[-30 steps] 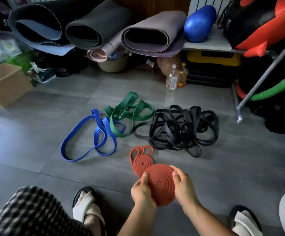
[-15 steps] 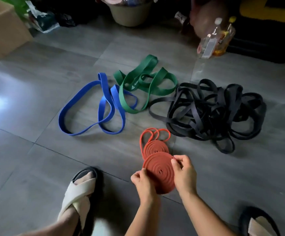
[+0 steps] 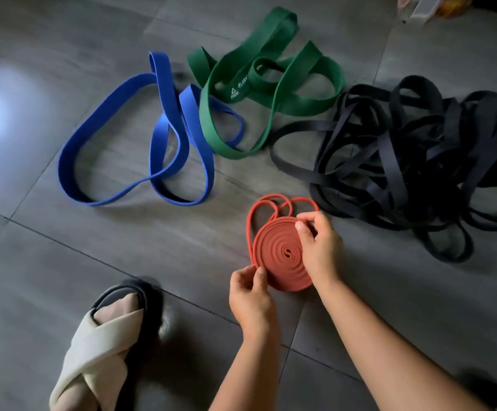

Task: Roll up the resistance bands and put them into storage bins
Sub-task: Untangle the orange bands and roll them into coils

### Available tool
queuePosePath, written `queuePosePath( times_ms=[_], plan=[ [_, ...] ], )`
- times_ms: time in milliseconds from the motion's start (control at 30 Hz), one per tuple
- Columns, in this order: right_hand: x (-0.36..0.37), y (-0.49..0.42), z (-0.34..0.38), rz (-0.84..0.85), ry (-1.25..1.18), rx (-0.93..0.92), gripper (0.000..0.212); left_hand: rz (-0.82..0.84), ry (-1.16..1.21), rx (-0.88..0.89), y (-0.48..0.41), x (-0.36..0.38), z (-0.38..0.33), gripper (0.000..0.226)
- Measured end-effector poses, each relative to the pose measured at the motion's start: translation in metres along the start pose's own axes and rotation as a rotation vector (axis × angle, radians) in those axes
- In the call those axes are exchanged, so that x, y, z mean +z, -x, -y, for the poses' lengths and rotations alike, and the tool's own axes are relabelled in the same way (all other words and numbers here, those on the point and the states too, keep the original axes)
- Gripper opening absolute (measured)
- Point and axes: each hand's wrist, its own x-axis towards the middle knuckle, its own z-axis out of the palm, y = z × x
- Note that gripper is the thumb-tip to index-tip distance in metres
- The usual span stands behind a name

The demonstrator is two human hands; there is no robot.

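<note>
**Orange roll nearly closed, tail left to wind**

What I see changed over the last second: right hand has walked from the right edge of the orange coil up to its top right, and thumb and forefinger now pinch the outer wrap there. Left hand has dropped to the lower-left rim and pinches it between thumb and curled fingers. So both hands are closed on the coil, which is held flat-face-up just above the floor, in front of the knees.

The smaller orange spiral that lay just beyond the coil half a second ago no longer shows (covered by the coil or wound in, I can't tell which). What does show is the loose tail: thin loops lying past the coil's far edge, with one strand running down the left side towards the left hand.

My read: the step in hand is feeding the remaining slack onto the roll. Not done until those loops are gone.

Rest of the job is untouched: blue band, green band and the black tangle all lie unrolled on the floor beyond. No storage bin is in view now, so the drop-off spot is unknown from here.

Risk: with only two edge pinches holding it, the roll could spring open.
</note>
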Motion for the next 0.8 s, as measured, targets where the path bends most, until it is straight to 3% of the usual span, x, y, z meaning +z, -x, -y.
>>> queuePosePath(
  times_ms=[500,633,800],
  plan=[
    [0.016,-0.006,-0.020,-0.056,0.077,-0.205,0.015,0.044,-0.032,0.075,-0.011,-0.004,0.013,0.023],
    [0.018,-0.007,-0.021,-0.072,0.076,-0.124,0.012,0.076,-0.098,0.130,-0.014,-0.004,0.014,0.024],
    [0.018,-0.008,-0.021,-0.025,0.077,-0.113,0.022,0.061,-0.156,0.215,-0.019,-0.006,0.014,0.031]
  ],
)
